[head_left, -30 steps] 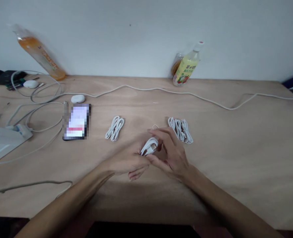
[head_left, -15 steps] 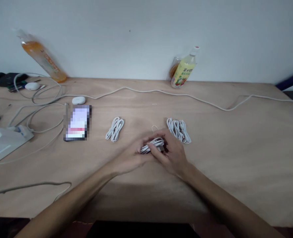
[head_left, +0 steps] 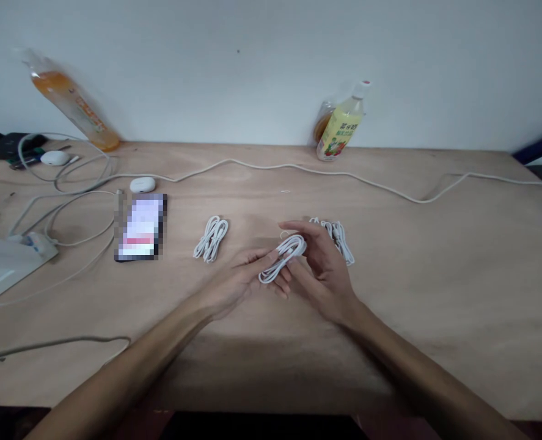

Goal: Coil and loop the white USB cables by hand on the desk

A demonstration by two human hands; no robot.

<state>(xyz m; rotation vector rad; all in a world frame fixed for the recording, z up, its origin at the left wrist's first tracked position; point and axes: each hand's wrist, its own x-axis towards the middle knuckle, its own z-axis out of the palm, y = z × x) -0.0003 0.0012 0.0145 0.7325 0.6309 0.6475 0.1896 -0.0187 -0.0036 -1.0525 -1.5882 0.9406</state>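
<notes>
A coiled white cable [head_left: 283,258] is held up between both hands above the middle of the table. My left hand [head_left: 247,274] pinches its left side, thumb on top and fingers beneath. My right hand [head_left: 323,269] is at the right side of the coil, its thumb near the coil and its fingers spread and curved behind it. Left of the hands lie bundled white cables [head_left: 211,239]. More bundled cables [head_left: 340,241] lie behind my right hand, partly hidden by it. A thin white tie [head_left: 284,234] shows just behind the coil.
A phone [head_left: 141,227] and white earbud case [head_left: 142,184] lie left. A long white cable [head_left: 271,167] crosses the table [head_left: 435,293]. An orange bottle [head_left: 76,107] and a yellow-labelled bottle [head_left: 341,128] lean on the wall. A power strip [head_left: 14,266] sits at far left.
The coil has turned and is more exposed. My right hand has opened, its fingers lifting away and covering more of the right cables. My left thumb now lies over the coil.
</notes>
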